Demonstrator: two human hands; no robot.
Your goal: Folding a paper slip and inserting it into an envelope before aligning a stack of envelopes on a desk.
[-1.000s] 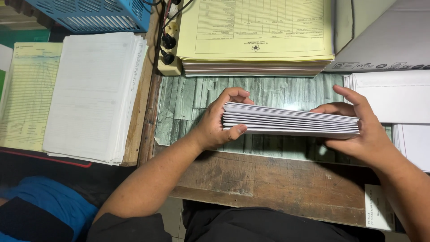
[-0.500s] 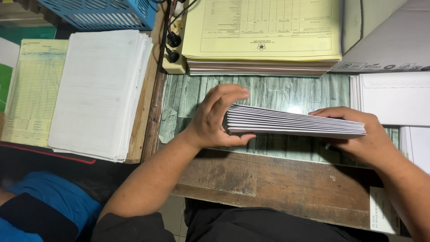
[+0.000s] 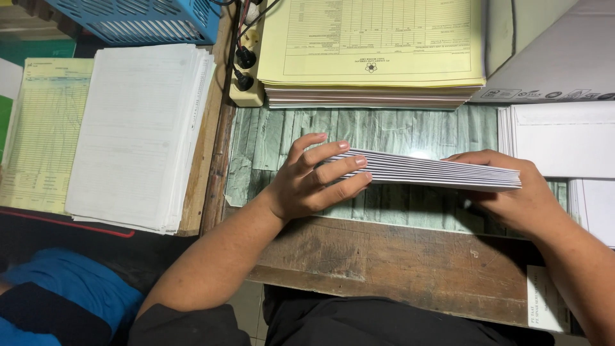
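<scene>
Just in front of the yellow form pile, the stack of white envelopes lies between both hands. Left hand presses flat fingers against its left end; right hand wraps around its right end. A grey box with a label strip stands right of this pile.
</scene>
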